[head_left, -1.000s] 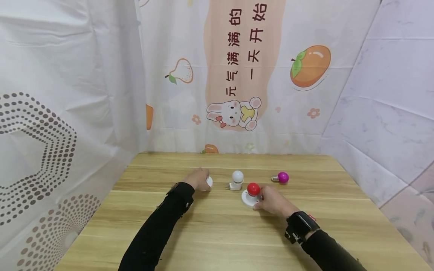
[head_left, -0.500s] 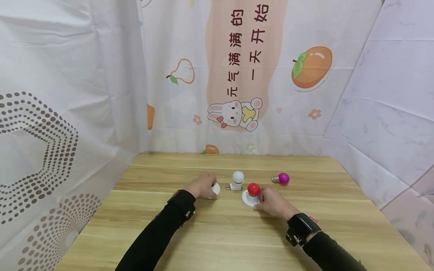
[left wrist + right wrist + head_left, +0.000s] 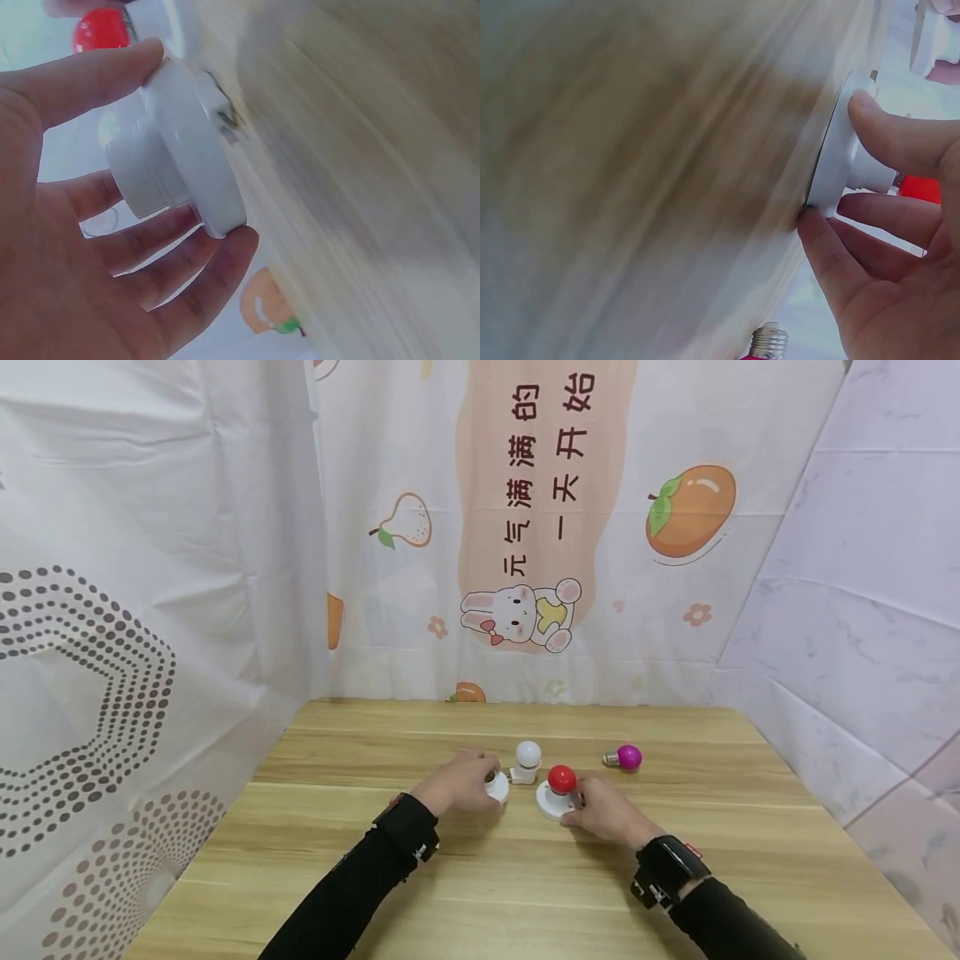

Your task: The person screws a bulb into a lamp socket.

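Note:
My left hand [image 3: 467, 783] grips the rim of a white round lamp socket [image 3: 498, 788], thumb on one side and fingers on the other. A dark opening shows in this socket, with no bulb in it. In the left wrist view the flange of the socket [image 3: 196, 150] appears slightly off the wood. To its right, my right hand [image 3: 606, 807] holds the edge of a second white lamp socket [image 3: 548, 802], which sits on the table. A red bulb [image 3: 562, 779] stands upright in that one. In the right wrist view, thumb and fingers pinch the socket's flange [image 3: 837, 154].
Just behind the two sockets stands a white bulb [image 3: 528, 753] in a white plug-in holder [image 3: 523, 775]. A purple bulb [image 3: 629, 757] lies on its side at the back right. The wooden table [image 3: 480, 893] ends at a printed curtain [image 3: 420, 610].
My left hand has carried its socket to the right and a little towards me, close to the plug-in holder. The right hand and the red bulb's socket have stayed in place.

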